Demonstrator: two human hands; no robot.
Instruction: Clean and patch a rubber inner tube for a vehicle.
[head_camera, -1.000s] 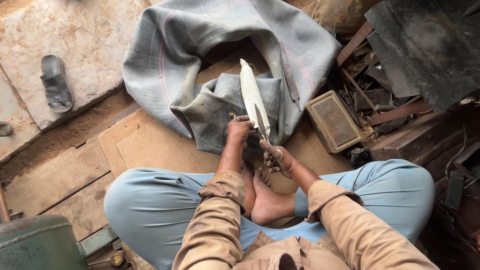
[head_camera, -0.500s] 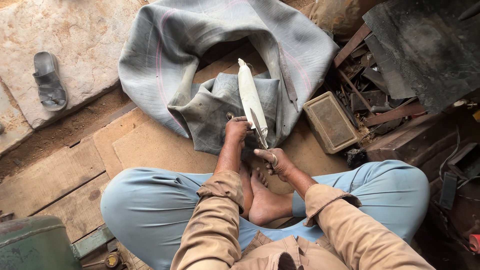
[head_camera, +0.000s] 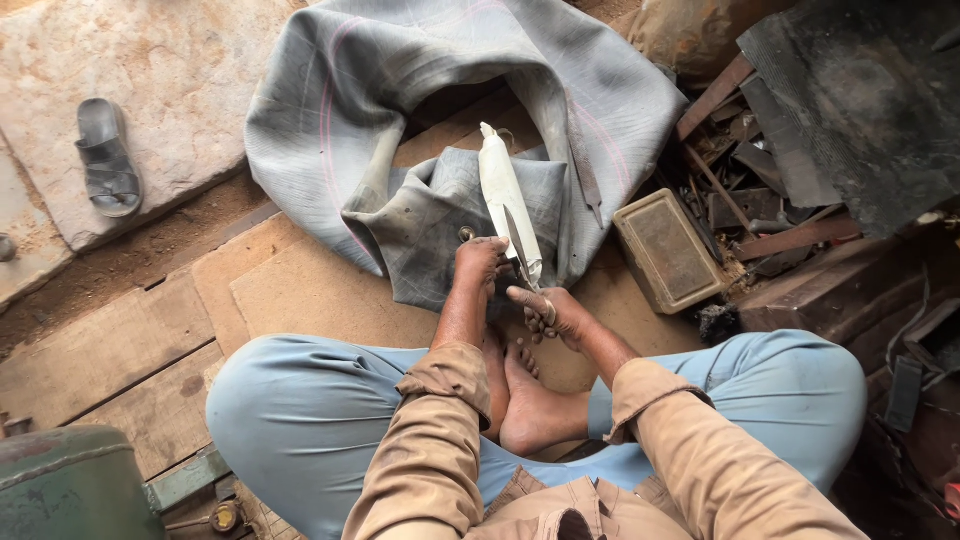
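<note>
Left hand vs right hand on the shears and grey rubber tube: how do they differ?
The left hand presses down on the grey rubber tube, fingers curled; the right hand grips the handles of the large shears. The left hand lies farther forward, on the rubber; the right hand sits nearer the bare feet, off the rubber. Both are bare, with tan sleeves pushed up the forearms.

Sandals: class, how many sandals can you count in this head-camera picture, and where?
1. A single grey sandal lies on the stone slab at upper left, apart from the grey rubber tube. Its partner is not visible; it may lie outside the frame.
</note>
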